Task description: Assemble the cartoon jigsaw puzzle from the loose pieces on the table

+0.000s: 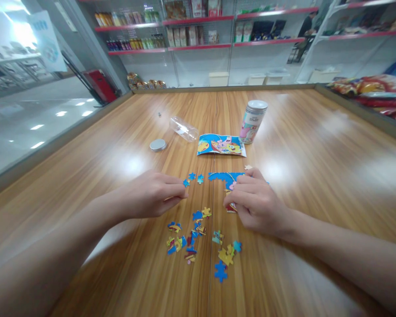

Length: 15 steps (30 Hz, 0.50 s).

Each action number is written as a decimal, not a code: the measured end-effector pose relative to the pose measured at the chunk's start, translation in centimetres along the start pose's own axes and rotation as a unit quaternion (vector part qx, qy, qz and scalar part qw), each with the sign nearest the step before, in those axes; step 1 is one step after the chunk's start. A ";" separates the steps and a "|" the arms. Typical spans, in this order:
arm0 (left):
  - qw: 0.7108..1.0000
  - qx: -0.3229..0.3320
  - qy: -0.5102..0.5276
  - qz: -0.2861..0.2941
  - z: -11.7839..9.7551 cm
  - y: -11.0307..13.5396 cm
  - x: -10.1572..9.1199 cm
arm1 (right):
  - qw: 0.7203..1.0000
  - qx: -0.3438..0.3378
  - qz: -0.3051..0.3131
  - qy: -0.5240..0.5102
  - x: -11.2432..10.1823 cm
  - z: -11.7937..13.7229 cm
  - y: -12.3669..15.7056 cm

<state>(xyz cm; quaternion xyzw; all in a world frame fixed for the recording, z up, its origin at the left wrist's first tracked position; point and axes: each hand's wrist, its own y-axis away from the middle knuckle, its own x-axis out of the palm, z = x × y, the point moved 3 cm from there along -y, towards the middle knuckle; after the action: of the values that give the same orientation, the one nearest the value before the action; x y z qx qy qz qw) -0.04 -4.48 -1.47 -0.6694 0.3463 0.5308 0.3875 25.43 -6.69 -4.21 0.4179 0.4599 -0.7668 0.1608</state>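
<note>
My left hand [153, 193] rests on the wooden table [300, 145], its fingers pinched on a small blue puzzle piece [186, 182]. Two more blue pieces [196, 177] lie just beyond its fingertips. My right hand [254, 200] is curled, fingers pressed down on the partly joined blue puzzle section [222, 177]. Several loose colourful pieces [198, 240] are scattered near me between both wrists. One tan piece [248, 167] lies beyond my right hand.
A printed picture sheet [221, 145] lies beyond the puzzle. Beside it stands a lidded printed can [252, 121]. A clear empty tube [184, 128] lies on its side, with a metal lid [157, 145] to its left. Store shelves line the back wall.
</note>
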 end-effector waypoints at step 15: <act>0.999 0.012 -0.034 -0.013 0.3 0.3 0.1 | 0.993 -0.096 0.043 -0.058 -0.7 1.4 0.8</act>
<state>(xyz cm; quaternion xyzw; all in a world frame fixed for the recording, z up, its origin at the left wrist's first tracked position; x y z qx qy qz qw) -0.41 -4.32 -1.65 -0.6509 0.3305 0.5438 0.4140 25.67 -8.39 -3.85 0.3751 0.5025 -0.7346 0.2592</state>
